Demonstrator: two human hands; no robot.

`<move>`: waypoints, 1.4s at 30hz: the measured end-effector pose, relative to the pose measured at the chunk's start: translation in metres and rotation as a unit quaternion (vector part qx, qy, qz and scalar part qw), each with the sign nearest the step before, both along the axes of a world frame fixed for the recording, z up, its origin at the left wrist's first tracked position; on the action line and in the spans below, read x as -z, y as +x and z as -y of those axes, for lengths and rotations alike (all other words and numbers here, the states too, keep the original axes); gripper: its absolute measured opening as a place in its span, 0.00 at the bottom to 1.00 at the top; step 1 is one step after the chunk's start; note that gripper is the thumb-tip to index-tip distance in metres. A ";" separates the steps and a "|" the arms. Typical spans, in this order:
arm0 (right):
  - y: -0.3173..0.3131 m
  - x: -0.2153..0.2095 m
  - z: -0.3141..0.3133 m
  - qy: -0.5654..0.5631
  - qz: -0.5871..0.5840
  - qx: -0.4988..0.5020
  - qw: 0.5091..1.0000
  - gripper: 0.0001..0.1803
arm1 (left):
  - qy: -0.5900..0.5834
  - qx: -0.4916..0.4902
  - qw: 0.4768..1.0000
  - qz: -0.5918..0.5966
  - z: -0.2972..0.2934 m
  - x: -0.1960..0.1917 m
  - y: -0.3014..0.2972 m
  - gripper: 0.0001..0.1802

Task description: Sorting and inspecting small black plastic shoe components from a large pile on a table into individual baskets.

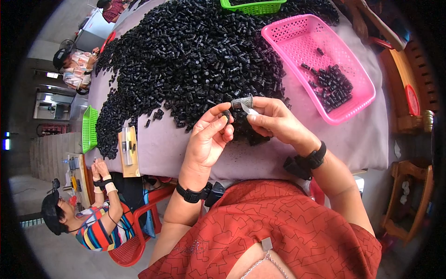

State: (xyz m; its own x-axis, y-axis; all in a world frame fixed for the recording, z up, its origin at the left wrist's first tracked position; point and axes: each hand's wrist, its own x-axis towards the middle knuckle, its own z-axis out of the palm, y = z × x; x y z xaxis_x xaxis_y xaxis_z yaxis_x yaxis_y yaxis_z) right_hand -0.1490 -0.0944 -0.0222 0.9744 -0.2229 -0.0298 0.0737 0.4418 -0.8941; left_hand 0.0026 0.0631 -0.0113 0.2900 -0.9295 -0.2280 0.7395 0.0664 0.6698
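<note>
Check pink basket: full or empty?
Mostly empty: the pink basket holds one small cluster of black parts near one end; the mesh floor elsewhere is bare.

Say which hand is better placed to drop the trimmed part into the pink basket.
Right, probably. The pink basket lies on the right hand's side, but that hand holds a small blade; the left hand pinches the part.

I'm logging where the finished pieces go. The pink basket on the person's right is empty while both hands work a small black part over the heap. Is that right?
Not quite. The head view shows the pink basket already holds a cluster of small black parts toward its near end. The rest stands: the left hand pinches a small black part, and the right hand works at it over the heap.
</note>
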 end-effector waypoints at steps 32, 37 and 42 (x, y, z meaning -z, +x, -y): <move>-0.002 -0.008 -0.004 -0.001 0.017 -0.081 0.997 0.27 | 0.037 -0.034 0.999 -0.019 0.007 0.007 -0.013 0.13; -0.002 -0.010 -0.004 -0.001 0.018 -0.093 0.996 0.29 | 0.024 -0.019 0.999 -0.016 0.004 0.011 -0.011 0.16; -0.002 -0.005 -0.001 0.038 0.027 -0.115 0.992 0.29 | 0.029 -0.016 0.999 -0.013 0.005 0.011 -0.010 0.18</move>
State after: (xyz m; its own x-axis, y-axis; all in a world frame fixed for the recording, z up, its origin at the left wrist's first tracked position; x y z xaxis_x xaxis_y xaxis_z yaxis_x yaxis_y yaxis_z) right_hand -0.1515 -0.0931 -0.0173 0.9999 0.0075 0.0151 0.0090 0.5191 -0.8547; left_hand -0.0074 0.0585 -0.0220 0.3121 -0.9047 -0.2899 0.7555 0.0513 0.6531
